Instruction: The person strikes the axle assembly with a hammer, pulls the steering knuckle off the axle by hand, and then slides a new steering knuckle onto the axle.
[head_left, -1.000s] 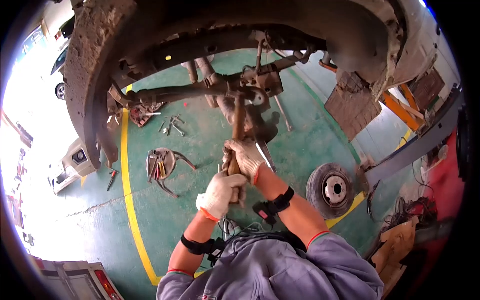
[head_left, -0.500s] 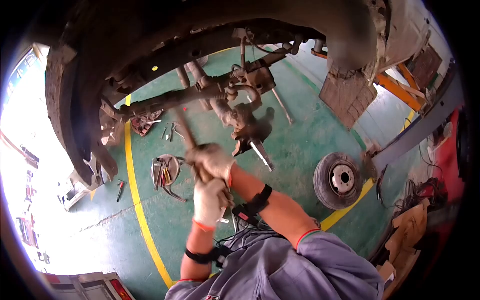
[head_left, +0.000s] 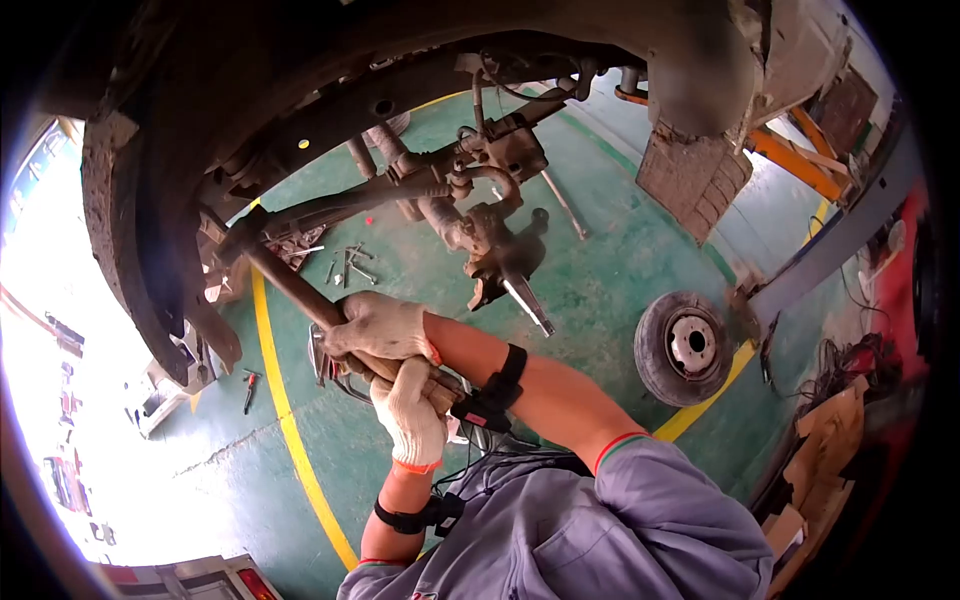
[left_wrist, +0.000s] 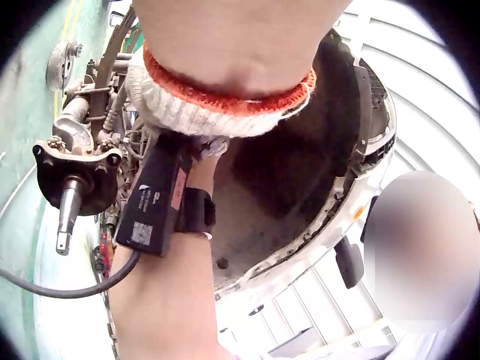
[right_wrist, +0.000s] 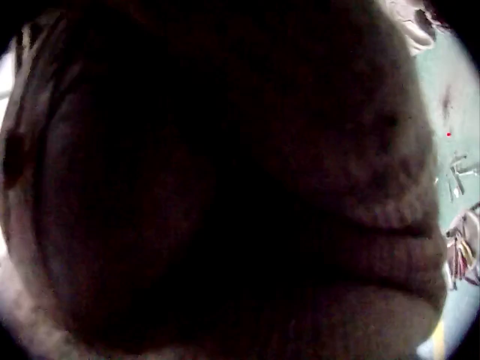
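Under the car's wheel arch [head_left: 150, 200] hangs the bare hub [head_left: 485, 240]. The hammer [head_left: 290, 285] points left, well apart from it, and the right hand [head_left: 380, 328] and left hand [head_left: 410, 415] both clench its handle. The blow is probably meant for the hub, so I'd swing squarely with firm wrists and clear of the arch.

Gloved right hand [right_wrist: 300, 210] swallows the frame, dark and close, knit ribs just showing. Down the right edge, a sliver of green floor [right_wrist: 459, 82], loose tools [right_wrist: 459, 169] scattered on it.
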